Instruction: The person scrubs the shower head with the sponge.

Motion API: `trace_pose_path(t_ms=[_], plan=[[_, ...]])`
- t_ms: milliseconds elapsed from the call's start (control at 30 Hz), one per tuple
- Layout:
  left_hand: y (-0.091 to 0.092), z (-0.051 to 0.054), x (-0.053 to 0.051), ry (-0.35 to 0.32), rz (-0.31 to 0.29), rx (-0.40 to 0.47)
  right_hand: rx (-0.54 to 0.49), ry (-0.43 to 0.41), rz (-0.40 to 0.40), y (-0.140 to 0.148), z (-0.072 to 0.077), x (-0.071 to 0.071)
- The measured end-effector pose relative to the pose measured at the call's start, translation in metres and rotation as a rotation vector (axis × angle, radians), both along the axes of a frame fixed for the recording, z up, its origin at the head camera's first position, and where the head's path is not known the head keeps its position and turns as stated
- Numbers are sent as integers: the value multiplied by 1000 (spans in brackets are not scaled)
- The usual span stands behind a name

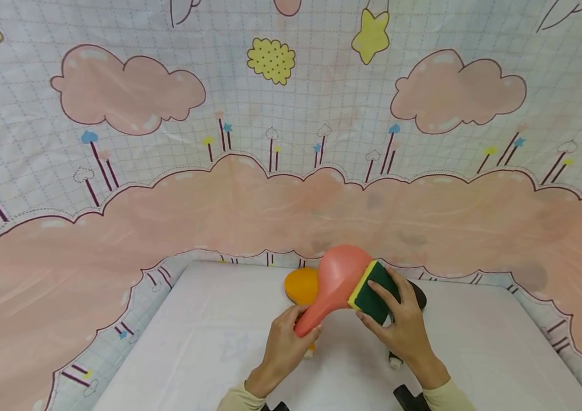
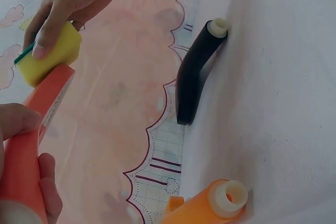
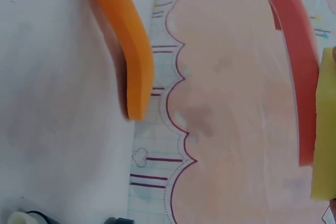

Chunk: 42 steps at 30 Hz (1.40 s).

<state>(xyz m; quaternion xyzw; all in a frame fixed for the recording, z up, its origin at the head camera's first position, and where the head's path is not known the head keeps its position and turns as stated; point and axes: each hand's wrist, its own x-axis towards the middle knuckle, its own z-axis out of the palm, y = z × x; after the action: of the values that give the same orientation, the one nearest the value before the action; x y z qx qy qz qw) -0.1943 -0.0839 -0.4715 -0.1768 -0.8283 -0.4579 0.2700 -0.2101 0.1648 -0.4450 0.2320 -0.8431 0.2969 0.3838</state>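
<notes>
My left hand (image 1: 285,338) grips the handle of a coral-pink hand shower head (image 1: 343,271), raised above the table with its smooth rounded back towards the head camera. My right hand (image 1: 405,324) holds a yellow-and-green scouring sponge (image 1: 377,294), green side under the fingers. The sponge's yellow foam touches the right side of the shower head's round end; both wrist views show that contact, at the sponge (image 2: 64,53) and along the coral edge (image 3: 300,93). The shower head's front face is mostly hidden.
An orange shower head (image 1: 298,285) lies behind the left hand, and a black shower head (image 1: 419,294) behind the right, partly covered. Both rest on the white table (image 1: 209,319). A cloth with pink clouds (image 1: 132,91) hangs behind and around the table's edges.
</notes>
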Motion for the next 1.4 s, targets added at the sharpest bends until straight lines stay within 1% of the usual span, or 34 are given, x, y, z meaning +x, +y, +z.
trace_pose_path(t_ms=[167,267,400,500,600,767,900,1000,1167,1400], plan=[[0,-3,-3,-24,-1,2,74,59,21,-8,-6,4],[0,-5,-5,-49,-5,7,108,77,26,-15,-9,7],[2,-6,-7,-68,-21,20,146,65,10,-20,-12,11],[2,-8,-6,-79,-24,30,158,52,7,-21,-14,13],[4,-8,-6,-83,-25,32,153,52,13,-19,-14,13],[5,-4,-3,-79,-23,19,140,72,18,-15,-12,11],[5,-2,0,-64,-21,6,117,101,8,-10,-10,9],[5,-2,1,-40,-25,2,97,113,-8,-5,-7,7],[5,-1,4,-9,-39,1,56,71,-37,3,-4,5],[3,-3,8,16,-49,-2,-7,15,-41,12,-4,2]])
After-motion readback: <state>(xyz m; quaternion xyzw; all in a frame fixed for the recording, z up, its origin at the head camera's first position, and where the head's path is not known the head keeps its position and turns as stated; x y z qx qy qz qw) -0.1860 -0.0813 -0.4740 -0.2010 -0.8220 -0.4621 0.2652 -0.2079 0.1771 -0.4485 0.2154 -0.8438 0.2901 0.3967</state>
